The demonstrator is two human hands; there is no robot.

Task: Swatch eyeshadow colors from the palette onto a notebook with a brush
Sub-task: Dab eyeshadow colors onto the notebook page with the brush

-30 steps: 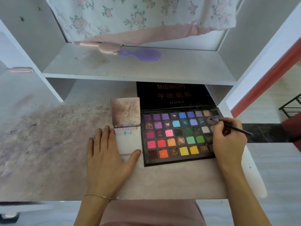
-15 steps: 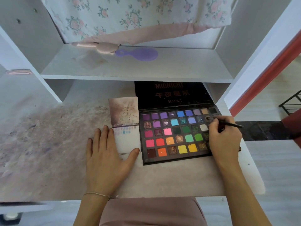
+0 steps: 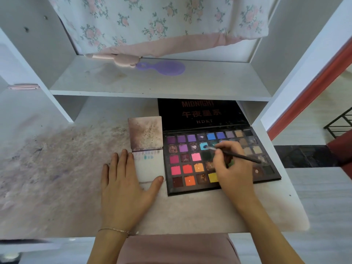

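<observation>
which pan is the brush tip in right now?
The turquoise pan, second row from the top, fourth from the left. The brush in the right hand has its bristles on it.

Single head-worn view, forward and down, close over the desk (image 3: pixel 57 168) and low shelf (image 3: pixel 209 86).

Black palette (image 3: pixel 219 119) with purple, blue, pink, red, orange and yellow pans, red lettering on the lid. Notebook (image 3: pixel 149 168) is white with teal and pinkish swatches. Curtain (image 3: pixel 152 21): white with pink flowers, plain pink hem.
</observation>
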